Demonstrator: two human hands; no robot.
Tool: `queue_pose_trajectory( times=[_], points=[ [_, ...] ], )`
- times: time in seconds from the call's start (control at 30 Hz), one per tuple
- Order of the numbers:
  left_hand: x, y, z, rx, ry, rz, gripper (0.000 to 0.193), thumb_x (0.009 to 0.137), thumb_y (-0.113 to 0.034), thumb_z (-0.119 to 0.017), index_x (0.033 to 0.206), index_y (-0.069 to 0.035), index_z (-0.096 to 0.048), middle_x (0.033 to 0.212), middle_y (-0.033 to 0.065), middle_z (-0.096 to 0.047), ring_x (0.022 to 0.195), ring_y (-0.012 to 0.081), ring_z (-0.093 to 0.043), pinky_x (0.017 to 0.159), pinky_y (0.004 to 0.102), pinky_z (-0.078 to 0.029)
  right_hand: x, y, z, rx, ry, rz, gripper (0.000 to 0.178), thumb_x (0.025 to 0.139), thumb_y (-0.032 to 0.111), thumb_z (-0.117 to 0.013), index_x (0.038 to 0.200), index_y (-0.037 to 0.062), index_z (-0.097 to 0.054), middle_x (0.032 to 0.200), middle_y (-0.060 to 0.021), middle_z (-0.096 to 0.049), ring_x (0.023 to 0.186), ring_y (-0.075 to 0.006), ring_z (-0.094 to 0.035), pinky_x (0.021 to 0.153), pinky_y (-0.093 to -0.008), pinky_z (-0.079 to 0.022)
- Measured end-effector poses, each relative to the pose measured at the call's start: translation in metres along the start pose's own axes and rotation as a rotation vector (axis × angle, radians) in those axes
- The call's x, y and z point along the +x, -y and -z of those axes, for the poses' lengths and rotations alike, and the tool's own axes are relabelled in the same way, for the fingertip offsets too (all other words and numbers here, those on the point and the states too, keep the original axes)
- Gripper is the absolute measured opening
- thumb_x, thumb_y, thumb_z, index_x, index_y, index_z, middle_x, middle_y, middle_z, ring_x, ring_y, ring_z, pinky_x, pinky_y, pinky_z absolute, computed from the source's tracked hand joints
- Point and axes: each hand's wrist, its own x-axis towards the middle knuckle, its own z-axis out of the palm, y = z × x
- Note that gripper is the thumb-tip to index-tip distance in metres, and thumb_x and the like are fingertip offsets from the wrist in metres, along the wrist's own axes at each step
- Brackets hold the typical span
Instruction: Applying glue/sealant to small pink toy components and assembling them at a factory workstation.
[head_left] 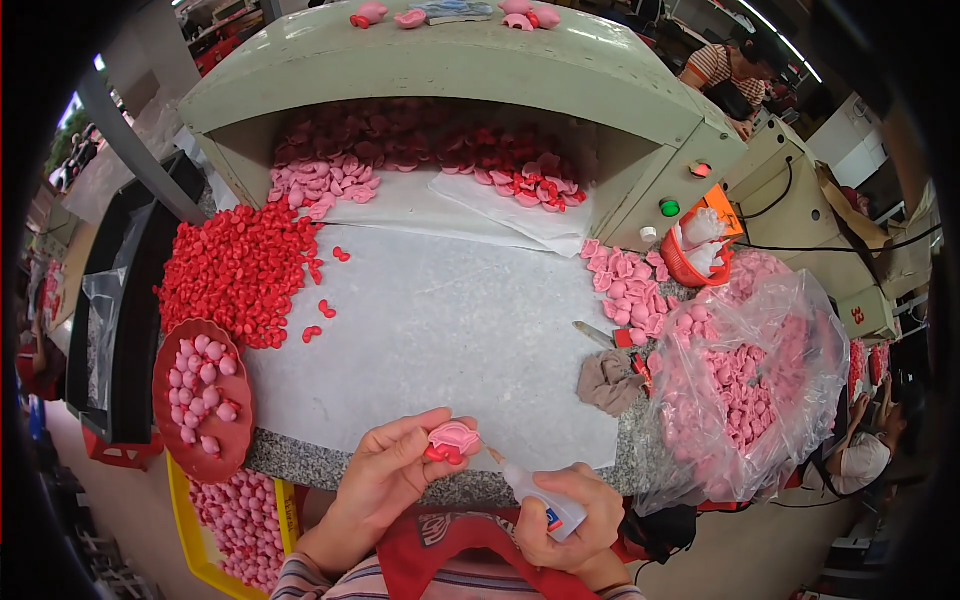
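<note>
Far left, black bin [82, 350], then red scalloped plate [225, 458] with round pink pieces [196, 400] in it; yellow crate [180, 510] below, loaded with more small pink pieces [245, 520]. Big pile of small red pieces [235, 275] just behind the plate, a few loose red pieces [321, 309] off to its right on white paper [440, 320], which covers much of the speckled counter [300, 455]. Left hand [378, 470]: thumb and fingers closed in a pinch on a pink-and-red piece [455, 436], held up over the counter's front edge, red part low. Behind, pale green machine [450, 60], pink and red pieces heaped inside its hollow. Right hand [575, 515]: fingers wrapped round a whitish squeeze bottle [525, 485], tilted, nozzle pointing up-left, tip just beside the held piece; can't tell if touching. Further right: blade [594, 335], crumpled grey-brown cloth [607, 382], scattered pink shells [630, 290], orange-red basket [680, 268] holding white stuff, then clear plastic bag [820, 360] bulging with pink pieces.
</note>
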Motion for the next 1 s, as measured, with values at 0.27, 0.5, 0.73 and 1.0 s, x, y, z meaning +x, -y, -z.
queue_pose_trajectory(
  times=[0.27,0.5,0.73,1.0],
  points=[
    [-0.0001,-0.0006,-0.0004,-0.045,-0.023,0.005,0.031,0.088,-0.014,-0.048,0.115,0.001,-0.050,0.118,0.0259,-0.047,0.103,0.0339,-0.054,0.085,0.0377,-0.049,0.0023,0.0024,-0.0018,-0.022,-0.039,0.012,0.025,0.061,0.004,-0.063,0.084,0.0000,-0.054,0.059,-0.0070,-0.056,0.041,-0.0161,-0.050,0.037,-0.0235,-0.039],
    [-0.0012,-0.0010,-0.0012,-0.031,-0.020,0.006,0.032,0.087,-0.015,-0.050,0.115,0.001,-0.050,0.118,0.0252,-0.047,0.103,0.0334,-0.054,0.085,0.0367,-0.049,0.0023,0.0024,-0.0022,-0.035,-0.018,0.022,0.025,0.060,0.004,-0.063,0.084,0.0000,-0.054,0.059,-0.0068,-0.056,0.042,-0.0162,-0.051,0.038,-0.0232,-0.040],
    [-0.0006,-0.0013,-0.0021,-0.031,-0.010,0.012,0.032,0.087,-0.015,-0.051,0.115,0.000,-0.051,0.118,0.0242,-0.047,0.104,0.0335,-0.053,0.086,0.0373,-0.048,0.0039,0.0038,-0.0038,-0.026,-0.001,0.022,0.025,0.061,0.004,-0.064,0.084,0.0001,-0.055,0.059,-0.0061,-0.055,0.042,-0.0162,-0.050,0.038,-0.0238,-0.040],
    [-0.0008,-0.0004,0.0003,-0.034,-0.016,0.011,0.032,0.086,-0.015,-0.052,0.115,0.000,-0.051,0.118,0.0239,-0.048,0.104,0.0339,-0.053,0.087,0.0406,-0.047,0.0027,0.0066,-0.0026,-0.047,0.048,0.033,0.025,0.062,0.007,-0.065,0.084,0.0006,-0.054,0.059,-0.0041,-0.054,0.041,-0.0161,-0.049,0.038,-0.0242,-0.040]
  ],
)
